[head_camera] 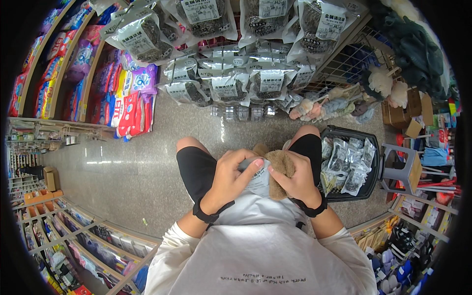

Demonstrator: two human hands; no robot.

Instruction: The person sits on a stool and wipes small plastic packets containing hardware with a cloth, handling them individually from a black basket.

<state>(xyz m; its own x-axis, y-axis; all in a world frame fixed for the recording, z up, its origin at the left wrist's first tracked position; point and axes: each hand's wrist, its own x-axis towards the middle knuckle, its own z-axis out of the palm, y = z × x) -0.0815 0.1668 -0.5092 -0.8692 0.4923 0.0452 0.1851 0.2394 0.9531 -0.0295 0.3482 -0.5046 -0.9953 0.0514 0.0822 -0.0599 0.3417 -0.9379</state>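
Over the lap, my left hand (234,171) grips a small silvery-white packet (258,180) that bears printed writing, thumb on top. My right hand (300,175) is closed on a brown fuzzy cloth (281,164), which lies against the packet's right side. The right thumb is close to the packet's edge; whether it touches cannot be told. Part of the packet is hidden behind the fingers. To the right of my right knee stands a black plastic basket (374,167) holding several packets of metal scouring pads (339,155).
Ahead hang rows of bagged metal scouring pads (230,86) on hooks, with mesh bath puffs (308,108) to their right. Detergent bags (131,110) fill shelves at left. A grey stool (400,166) stands beyond the basket. Slippers (391,284) sit on a rack at lower right.
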